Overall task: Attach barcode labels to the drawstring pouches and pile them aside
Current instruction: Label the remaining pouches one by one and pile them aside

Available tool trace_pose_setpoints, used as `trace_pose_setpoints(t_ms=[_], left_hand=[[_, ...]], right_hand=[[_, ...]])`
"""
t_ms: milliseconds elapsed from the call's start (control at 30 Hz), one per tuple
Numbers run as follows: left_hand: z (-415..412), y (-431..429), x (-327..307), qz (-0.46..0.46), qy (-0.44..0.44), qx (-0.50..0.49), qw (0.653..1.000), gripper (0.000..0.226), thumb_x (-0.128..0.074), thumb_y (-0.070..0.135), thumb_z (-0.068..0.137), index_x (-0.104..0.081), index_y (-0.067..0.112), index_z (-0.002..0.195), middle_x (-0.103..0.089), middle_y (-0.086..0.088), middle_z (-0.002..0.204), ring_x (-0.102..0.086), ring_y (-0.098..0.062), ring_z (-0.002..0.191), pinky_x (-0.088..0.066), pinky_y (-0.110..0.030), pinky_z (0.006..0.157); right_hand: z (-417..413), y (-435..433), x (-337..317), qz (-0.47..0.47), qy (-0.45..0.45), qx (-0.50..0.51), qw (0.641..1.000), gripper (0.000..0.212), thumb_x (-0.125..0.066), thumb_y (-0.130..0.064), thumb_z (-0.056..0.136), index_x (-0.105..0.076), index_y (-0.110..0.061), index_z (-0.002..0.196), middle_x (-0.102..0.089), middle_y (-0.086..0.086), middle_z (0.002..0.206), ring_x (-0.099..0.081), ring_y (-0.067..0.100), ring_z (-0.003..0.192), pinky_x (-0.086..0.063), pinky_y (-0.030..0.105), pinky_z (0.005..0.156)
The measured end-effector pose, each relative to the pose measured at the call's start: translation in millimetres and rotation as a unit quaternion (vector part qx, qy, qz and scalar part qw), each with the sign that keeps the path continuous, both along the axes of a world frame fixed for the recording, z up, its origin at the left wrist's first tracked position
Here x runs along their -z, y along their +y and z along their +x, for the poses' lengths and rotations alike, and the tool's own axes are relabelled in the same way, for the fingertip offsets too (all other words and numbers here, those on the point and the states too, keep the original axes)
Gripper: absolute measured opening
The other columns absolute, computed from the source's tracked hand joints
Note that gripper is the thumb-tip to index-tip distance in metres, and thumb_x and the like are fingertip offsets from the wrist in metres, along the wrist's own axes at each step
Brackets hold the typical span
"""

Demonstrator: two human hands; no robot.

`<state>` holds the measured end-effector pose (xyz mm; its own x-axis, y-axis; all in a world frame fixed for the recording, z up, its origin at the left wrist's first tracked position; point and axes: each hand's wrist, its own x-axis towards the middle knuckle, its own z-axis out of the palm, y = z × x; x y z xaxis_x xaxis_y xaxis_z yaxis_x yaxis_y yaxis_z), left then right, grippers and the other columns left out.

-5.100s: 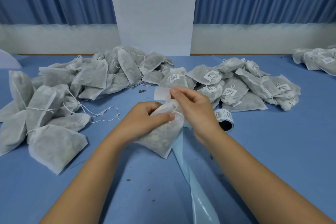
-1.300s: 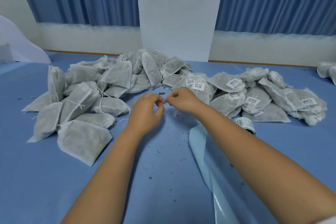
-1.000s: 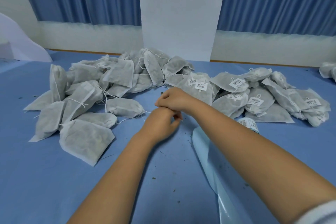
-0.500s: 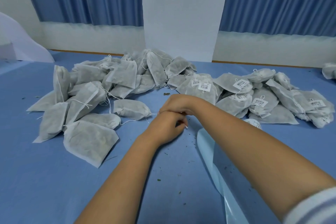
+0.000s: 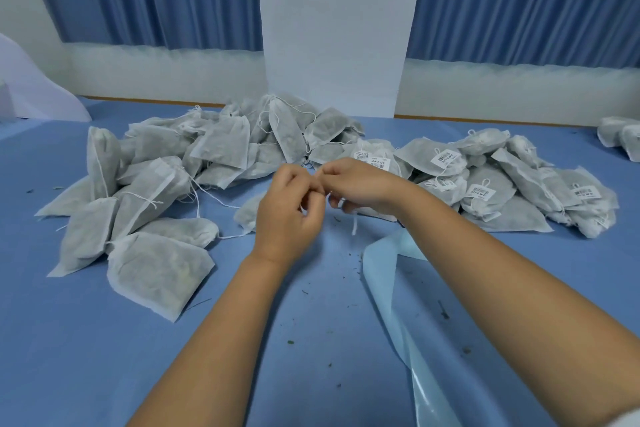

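At mid-table my left hand (image 5: 289,218) and my right hand (image 5: 358,187) meet fingertip to fingertip. Both pinch the thin white drawstring (image 5: 354,227) of a grey-white pouch (image 5: 246,215), and a loose end hangs below the right fingers. That pouch lies flat just behind my hands and is mostly hidden by them. Unlabelled pouches (image 5: 166,177) are heaped on the left. Pouches with barcode labels (image 5: 485,187) are piled on the right. I cannot see a label in either hand.
A light blue backing strip (image 5: 391,291) curls over the blue table (image 5: 86,357) under my right forearm and runs toward the near edge. More pouches (image 5: 620,135) lie at the far right. Small dark crumbs dot the cloth. A white panel stands behind the piles.
My hands were stacked, right over left; now they sit side by side, raised a little. The pouch they pull by its string has slid right, up to my left hand.
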<state>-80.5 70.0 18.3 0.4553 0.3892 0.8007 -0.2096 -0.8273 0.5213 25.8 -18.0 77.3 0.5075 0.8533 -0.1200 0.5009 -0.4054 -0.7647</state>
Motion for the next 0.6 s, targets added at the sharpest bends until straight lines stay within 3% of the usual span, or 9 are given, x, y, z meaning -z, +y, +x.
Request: trace_pose_setpoints(t_ms=[67,167,233,333,467,533,600], left_hand=[[0,5,-1,-0.023,0.021,0.013,0.999,0.020,-0.048,0.010,0.082,-0.066,0.003,0.081,-0.056,-0.003,0.090,-0.045,-0.006,0.069,-0.039,-0.017,0.065],[1,8,-1,-0.016,0.141,0.060,0.988,0.026,-0.046,0.015,0.084,-0.068,0.009,0.097,-0.061,0.010,0.094,-0.057,-0.013,0.084,-0.046,-0.034,0.082],[0,8,0,-0.011,0.181,0.073,0.981,0.028,-0.046,0.021,0.085,-0.068,0.013,0.101,-0.064,0.014,0.095,-0.060,-0.015,0.089,-0.045,-0.038,0.090],[2,12,4,0.019,0.209,0.061,0.976,0.023,-0.053,0.027,0.089,-0.070,0.015,0.098,-0.068,0.005,0.087,-0.057,-0.016,0.082,-0.043,-0.039,0.091],[4,15,6,0.062,0.198,0.036,0.978,0.011,-0.063,0.018,0.096,-0.073,0.018,0.095,-0.064,0.015,0.086,-0.054,-0.009,0.085,-0.034,-0.047,0.107],[1,15,3,0.059,0.195,0.027,0.979,0.011,-0.063,0.020,0.097,-0.073,0.020,0.093,-0.065,0.018,0.092,-0.055,-0.006,0.093,-0.020,-0.041,0.115],[-3,15,0,0.044,0.204,0.040,0.977,0.011,-0.065,0.017,0.095,-0.073,0.019,0.088,-0.067,0.015,0.089,-0.057,-0.008,0.090,-0.023,-0.041,0.115]], right_hand=[[0,-9,-2,0.020,0.019,0.008,1.000,0.024,-0.050,-0.022,0.098,-0.063,-0.020,0.078,-0.055,-0.004,0.068,-0.039,0.011,0.052,-0.029,0.021,0.046],[-2,-26,1,0.031,0.044,0.012,0.999,0.016,-0.054,-0.022,0.096,-0.064,-0.014,0.086,-0.049,-0.006,0.061,-0.033,0.008,0.048,-0.024,0.019,0.045],[-1,-34,7,0.049,0.043,0.034,0.997,0.017,-0.060,-0.023,0.093,-0.068,-0.008,0.094,-0.046,-0.006,0.060,-0.032,0.009,0.050,-0.024,0.020,0.046],[-3,-45,12,0.100,0.045,0.064,0.992,0.016,-0.062,-0.023,0.093,-0.071,-0.008,0.092,-0.043,-0.003,0.061,-0.036,0.008,0.052,-0.025,0.020,0.045],[-3,-57,18,0.191,0.014,0.082,0.978,0.015,-0.061,-0.015,0.096,-0.071,-0.015,0.085,-0.038,-0.012,0.049,-0.037,0.003,0.049,-0.043,0.013,0.057],[-1,-62,22,0.229,-0.010,0.095,0.969,0.014,-0.061,-0.011,0.095,-0.072,-0.009,0.087,-0.033,-0.015,0.045,-0.033,0.002,0.043,-0.037,0.005,0.051],[1,-66,28,0.249,-0.050,0.110,0.961,0.012,-0.064,-0.011,0.094,-0.073,-0.006,0.088,-0.032,-0.015,0.043,-0.034,0.002,0.043,-0.034,0.005,0.049]])
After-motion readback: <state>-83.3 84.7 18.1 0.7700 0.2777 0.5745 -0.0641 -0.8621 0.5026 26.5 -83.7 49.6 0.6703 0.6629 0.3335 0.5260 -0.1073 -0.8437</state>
